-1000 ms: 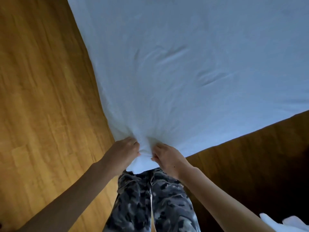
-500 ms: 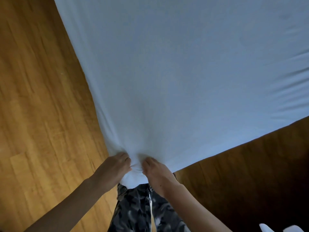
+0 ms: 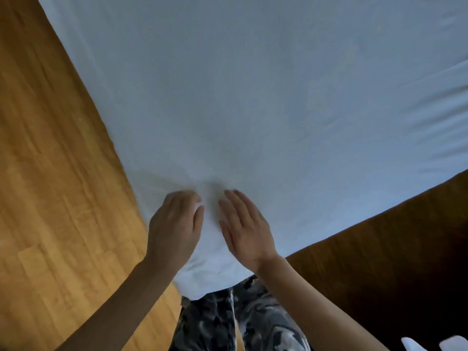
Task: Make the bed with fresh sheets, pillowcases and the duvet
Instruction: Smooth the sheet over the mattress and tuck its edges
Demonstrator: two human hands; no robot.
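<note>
A pale blue-white sheet (image 3: 253, 97) covers the bed, stretched mostly smooth, and its near corner hangs down in front of my legs. Both hands lie on that corner. My left hand (image 3: 174, 224) rests on the left side of the corner, fingers slightly bent, fingertips blurred. My right hand (image 3: 245, 224) lies flat beside it with straight fingers pressing the fabric. A narrow strip of sheet shows between the two hands. Faint creases run across the sheet toward the right edge.
Light wooden floor (image 3: 55, 198) runs along the bed's left side. Dark, shaded floor (image 3: 392, 249) lies to the right. My camouflage-patterned trousers (image 3: 228, 325) show below the corner. White fabric (image 3: 435, 344) peeks in at the bottom right.
Both hands have let go of the pinched corner and moved up onto the sheet, fingers now spread flat. The bunched folds near the corner have smoothed out.
</note>
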